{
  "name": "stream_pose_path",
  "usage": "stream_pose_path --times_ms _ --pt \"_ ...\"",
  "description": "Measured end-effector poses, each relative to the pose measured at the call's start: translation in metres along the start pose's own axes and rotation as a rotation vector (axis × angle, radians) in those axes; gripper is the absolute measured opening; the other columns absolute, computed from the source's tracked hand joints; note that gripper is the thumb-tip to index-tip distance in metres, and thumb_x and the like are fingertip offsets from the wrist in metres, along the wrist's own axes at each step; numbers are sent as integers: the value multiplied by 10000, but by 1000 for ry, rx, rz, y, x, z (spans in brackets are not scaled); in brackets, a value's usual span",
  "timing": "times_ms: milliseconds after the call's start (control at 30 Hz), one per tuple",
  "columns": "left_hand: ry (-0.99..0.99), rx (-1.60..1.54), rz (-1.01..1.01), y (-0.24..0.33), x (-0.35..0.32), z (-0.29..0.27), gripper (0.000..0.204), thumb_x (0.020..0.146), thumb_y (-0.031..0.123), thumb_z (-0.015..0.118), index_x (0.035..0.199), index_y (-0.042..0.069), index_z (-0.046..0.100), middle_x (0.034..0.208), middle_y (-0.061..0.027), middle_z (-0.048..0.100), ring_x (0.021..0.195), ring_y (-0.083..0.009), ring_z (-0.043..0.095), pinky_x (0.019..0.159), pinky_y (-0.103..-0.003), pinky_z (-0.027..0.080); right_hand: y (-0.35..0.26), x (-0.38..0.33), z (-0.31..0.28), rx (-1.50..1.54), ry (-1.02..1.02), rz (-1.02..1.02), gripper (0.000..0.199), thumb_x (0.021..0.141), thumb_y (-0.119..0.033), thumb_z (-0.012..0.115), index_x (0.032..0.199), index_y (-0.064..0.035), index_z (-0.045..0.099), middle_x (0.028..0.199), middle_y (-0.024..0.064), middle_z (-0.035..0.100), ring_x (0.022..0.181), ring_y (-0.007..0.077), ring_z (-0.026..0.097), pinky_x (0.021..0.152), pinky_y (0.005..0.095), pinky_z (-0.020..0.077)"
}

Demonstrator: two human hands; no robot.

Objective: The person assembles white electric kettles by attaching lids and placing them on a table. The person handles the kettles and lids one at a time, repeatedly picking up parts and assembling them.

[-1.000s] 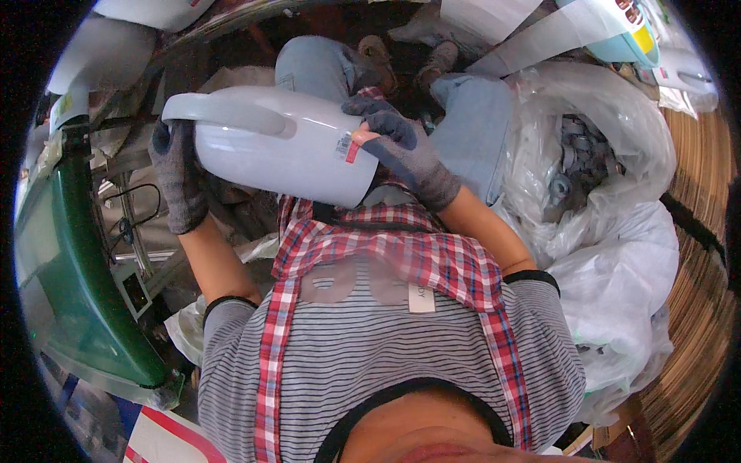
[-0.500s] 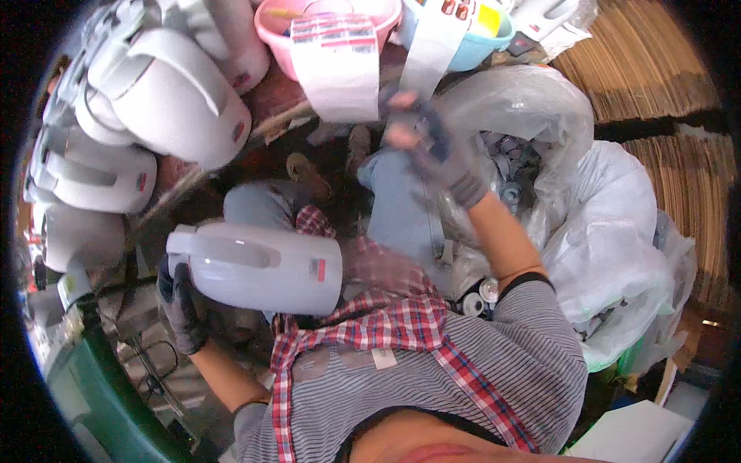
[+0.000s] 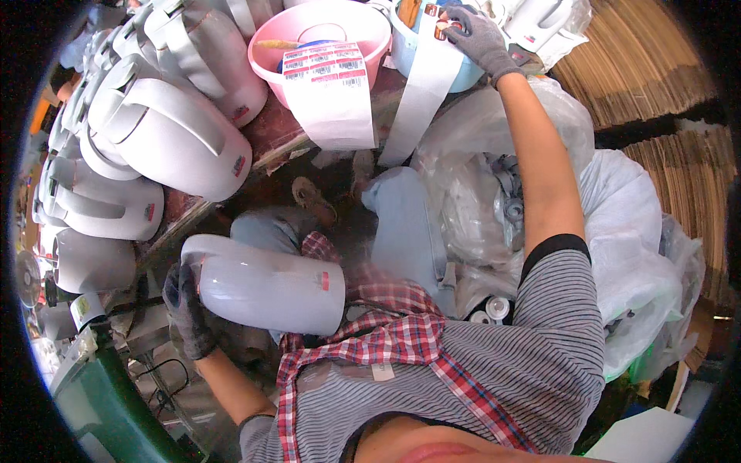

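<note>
A pale grey jug (image 3: 270,289) with a handle lies on its side above my lap, its base to the right and a small red label near it. My left hand (image 3: 187,312), in a dark grey glove, is closed on its handle end; the jug partly hides the fingers. At the far side, my right hand (image 3: 480,45), also gloved, reaches over a light blue basin (image 3: 463,77). Its fingers pinch the top of a white sticker strip (image 3: 421,96) with brown printed stickers, which hangs over the basin's rim.
Similar jugs (image 3: 181,143) crowd the bench at left. A pink basin (image 3: 262,65) holds another label strip (image 3: 332,108). Right of my legs sits a clear plastic bag (image 3: 463,177) of grey parts, beside a white sack (image 3: 625,231) and cardboard stacks (image 3: 671,185). A green machine (image 3: 108,401) stands lower left.
My right hand has moved up and right, from over the bag's left side to the sticker strip at the blue basin. The jug in my left hand has turned and lowered slightly.
</note>
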State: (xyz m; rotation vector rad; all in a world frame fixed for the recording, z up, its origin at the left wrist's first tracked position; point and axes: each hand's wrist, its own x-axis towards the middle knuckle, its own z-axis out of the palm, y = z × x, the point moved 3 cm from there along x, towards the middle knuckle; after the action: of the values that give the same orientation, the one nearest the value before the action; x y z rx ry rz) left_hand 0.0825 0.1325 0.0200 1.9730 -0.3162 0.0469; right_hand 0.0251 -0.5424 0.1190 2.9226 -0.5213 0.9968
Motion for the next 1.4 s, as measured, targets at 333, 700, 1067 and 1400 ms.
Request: stream_pose_path --times_ms 333,700,1067,1400 --pt "-172 -67 -257 19 12 15 357 967 235 627 1231 -4 634 1115 -61 662 998 -148 581 905 -296 463 46 10 -14 -28 104 -287 406 791 -286 739 1148 -103 680 1140 169 681 939 317 665 849 407 531" --pt "-117 -16 -144 13 9 14 339 956 261 662 1187 13 672 1092 -69 690 954 -117 606 848 -277 487 -218 -189 -36 1387 -689 277 228 879 -150 701 1060 -12 688 905 35 680 763 129 621 688 255 496" --pt "-209 213 -213 -24 30 16 377 973 226 602 1293 30 639 1213 -115 676 1076 -186 622 974 -318 462 -294 -294 -5 1546 -1223 626 238 870 -230 750 995 -32 708 870 -11 672 771 48 574 675 215 458" --pt "-167 111 -223 -33 28 17 377 953 278 642 1223 16 664 1145 -99 685 1001 -150 623 896 -297 488 -296 -295 -2 1525 -1180 541 237 868 -216 755 986 -16 707 857 7 678 794 70 596 713 241 490"
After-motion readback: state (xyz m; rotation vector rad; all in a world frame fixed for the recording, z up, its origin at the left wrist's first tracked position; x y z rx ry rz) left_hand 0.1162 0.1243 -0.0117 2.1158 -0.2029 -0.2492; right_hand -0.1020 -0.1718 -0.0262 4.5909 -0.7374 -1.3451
